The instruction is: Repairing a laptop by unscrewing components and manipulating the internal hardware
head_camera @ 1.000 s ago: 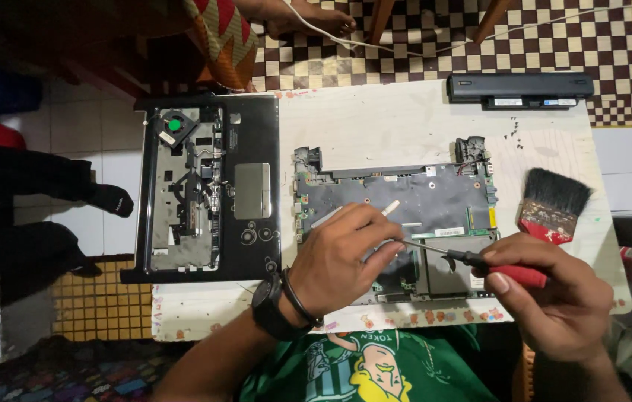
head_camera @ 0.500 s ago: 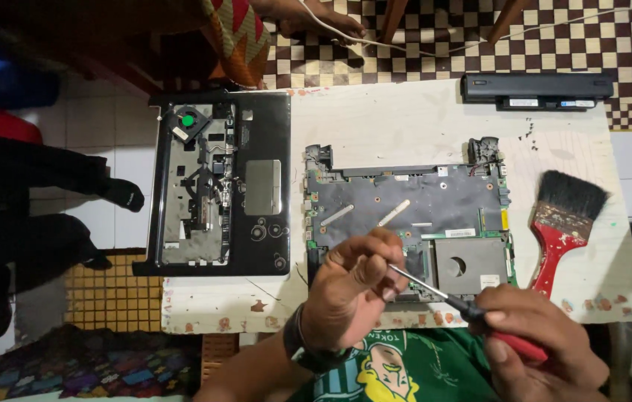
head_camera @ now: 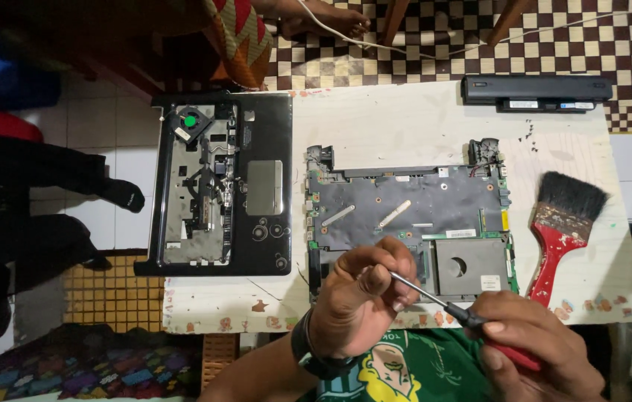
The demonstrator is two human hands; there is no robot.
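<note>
Screwdriver (head_camera: pixel 442 298) slants across the near edge of the laptop base (head_camera: pixel 413 216), its red handle clamped in the right hand (head_camera: pixel 532 346) and its thin shaft pinched between the fingertips of the left hand (head_camera: pixel 364 294), which rests curled over the board's near left part. Both grips are closed on the tool. Base lies mid-bench (head_camera: pixel 375 134); a black palmrest cover (head_camera: pixel 219 186) sits to its left, a red-handled brush (head_camera: pixel 561 223) to its right, a battery (head_camera: pixel 535 91) at the far edge.
</note>
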